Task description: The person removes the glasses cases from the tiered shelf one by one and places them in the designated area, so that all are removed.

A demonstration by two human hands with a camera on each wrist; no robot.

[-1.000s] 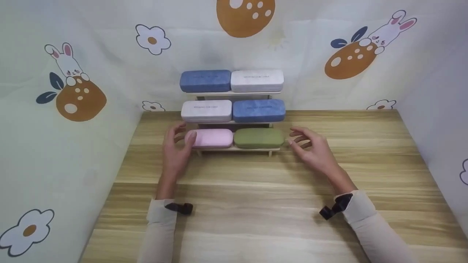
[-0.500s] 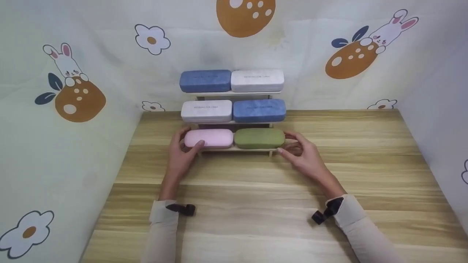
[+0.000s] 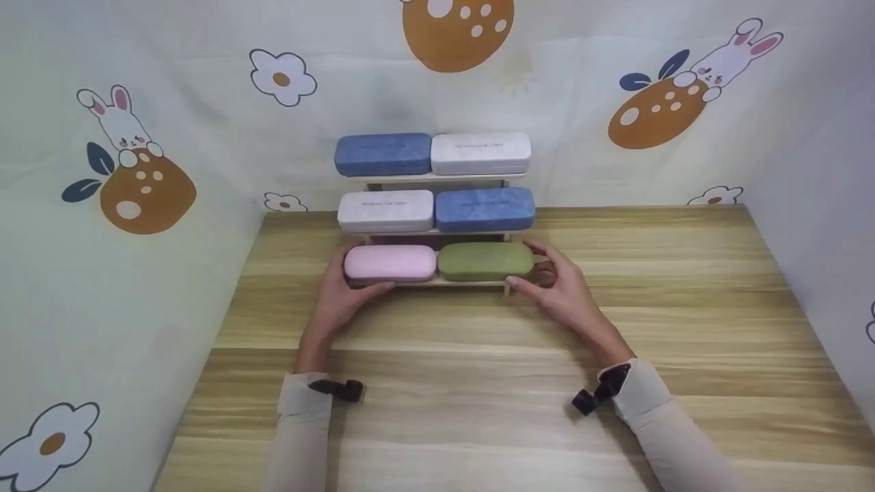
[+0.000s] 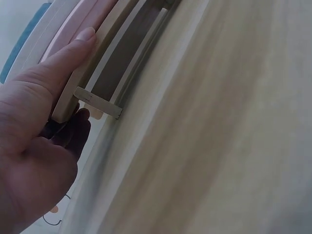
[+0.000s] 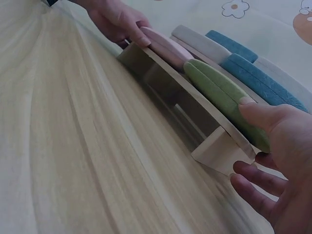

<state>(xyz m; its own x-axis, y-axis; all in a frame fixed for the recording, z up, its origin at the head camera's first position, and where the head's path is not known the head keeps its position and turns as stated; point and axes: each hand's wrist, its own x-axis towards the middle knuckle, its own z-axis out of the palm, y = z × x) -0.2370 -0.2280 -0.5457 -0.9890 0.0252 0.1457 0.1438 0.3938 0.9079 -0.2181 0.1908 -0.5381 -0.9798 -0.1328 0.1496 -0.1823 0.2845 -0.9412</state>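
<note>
On the lowest tier of a wooden rack [image 3: 451,281] lie a pink case [image 3: 389,262] and a green case [image 3: 485,261], end to end. My left hand [image 3: 335,294] grips the pink case's left end, thumb along its lower front edge and forefinger behind; other fingertips show below the board in the left wrist view. At the green case's right end is my right hand [image 3: 564,290]. Its thumb presses the front of the green case [image 5: 219,92] in the right wrist view, with the forefinger behind it and the lower fingers loosely bent beside the rack.
The middle tier carries a white case [image 3: 386,210] and a blue case [image 3: 484,209]. Above them are another blue case [image 3: 383,154] and another white case [image 3: 480,153]. Behind the wooden table [image 3: 451,383] hangs a printed cloth [image 3: 560,89].
My left thumb has slid from the pink case's top to its lower front edge. My right hand has moved left, from beside the green case onto its end. The cases remain on their tiers.
</note>
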